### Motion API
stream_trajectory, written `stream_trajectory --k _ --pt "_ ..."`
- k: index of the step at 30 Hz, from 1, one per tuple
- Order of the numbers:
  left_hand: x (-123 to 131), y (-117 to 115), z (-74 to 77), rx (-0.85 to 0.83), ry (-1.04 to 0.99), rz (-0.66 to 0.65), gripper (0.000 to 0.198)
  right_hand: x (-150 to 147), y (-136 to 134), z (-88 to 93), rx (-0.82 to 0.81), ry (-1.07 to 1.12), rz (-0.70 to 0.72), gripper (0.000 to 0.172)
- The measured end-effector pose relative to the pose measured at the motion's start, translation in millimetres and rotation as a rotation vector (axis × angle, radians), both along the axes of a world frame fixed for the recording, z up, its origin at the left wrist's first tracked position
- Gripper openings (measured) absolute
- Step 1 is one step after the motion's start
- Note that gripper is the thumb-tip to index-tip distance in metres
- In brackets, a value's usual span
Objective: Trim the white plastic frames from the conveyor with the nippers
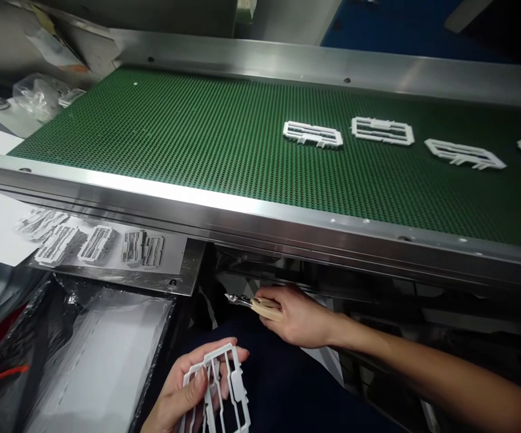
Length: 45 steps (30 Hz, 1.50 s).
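My left hand (183, 385) holds white plastic frames (237, 385) with slotted bars, at least two lying against each other, the thumb pressed across them. To its upper right, my right hand (294, 316) is wrapped round the cream handles of a pair of cutting pliers (265, 308). Their metal jaws point left, apart from the frames. Beyond both hands runs a green conveyor belt (174, 132), where several similar white frames lie spaced out at the right, one of them a white frame (382, 131) near the far side.
A metal rail (242, 207) edges the belt on my side. At the left, several white frames (98, 243) lie on a sheet on a small metal table (152, 279). Below it is a clear plastic bag (102, 355) over white sheets. Crumpled clear plastic (37, 96) sits at the far left.
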<state>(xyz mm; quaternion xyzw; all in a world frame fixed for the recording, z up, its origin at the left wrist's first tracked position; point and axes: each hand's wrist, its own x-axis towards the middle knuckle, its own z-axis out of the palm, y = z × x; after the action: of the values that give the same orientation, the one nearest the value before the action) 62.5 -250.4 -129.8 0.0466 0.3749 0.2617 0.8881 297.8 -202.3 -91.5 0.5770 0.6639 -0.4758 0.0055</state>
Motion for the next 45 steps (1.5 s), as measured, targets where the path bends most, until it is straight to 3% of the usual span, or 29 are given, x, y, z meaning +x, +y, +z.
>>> stream_trajectory --k 5,15,24,28,32,34,36,41,45 --pt "0.6 -2.3 -1.8 -0.084 -0.053 0.112 0.038 -9.0 1.7 -0.3 -0.006 -0.002 -0.049 0.011" --pt "-7.2 -5.4 -11.8 -0.218 -0.103 0.295 0.039 -20.8 7.8 -9.2 0.026 0.05 -0.093 0.008" --pt "-10.3 -11.4 -21.3 -0.229 -0.131 0.436 0.031 -36.1 11.2 -15.0 0.001 0.083 -0.102 0.008" --pt "-7.3 -11.6 -20.6 -0.231 0.03 0.473 0.043 -46.0 10.8 -13.6 0.011 0.083 -0.113 0.01" --pt "-13.7 -4.9 -31.9 0.017 0.527 0.309 0.045 -59.3 8.5 -15.1 0.041 0.084 -0.116 0.014" --pt "-20.8 -2.1 -45.3 0.135 0.761 0.253 0.043 -68.3 12.7 -25.0 0.057 0.081 -0.111 0.014" --pt "-25.0 -3.5 -59.5 0.171 0.841 0.258 0.043 -81.6 24.6 -44.0 0.083 0.068 -0.113 0.012" --pt "-14.6 -24.9 -77.4 0.156 0.787 0.213 0.04 -135.7 85.4 -110.7 0.135 -0.023 -0.17 0.021" --pt "-19.6 -35.2 -80.9 0.082 0.683 0.33 0.045 -178.5 138.3 -142.8 0.219 -0.107 -0.229 0.029"
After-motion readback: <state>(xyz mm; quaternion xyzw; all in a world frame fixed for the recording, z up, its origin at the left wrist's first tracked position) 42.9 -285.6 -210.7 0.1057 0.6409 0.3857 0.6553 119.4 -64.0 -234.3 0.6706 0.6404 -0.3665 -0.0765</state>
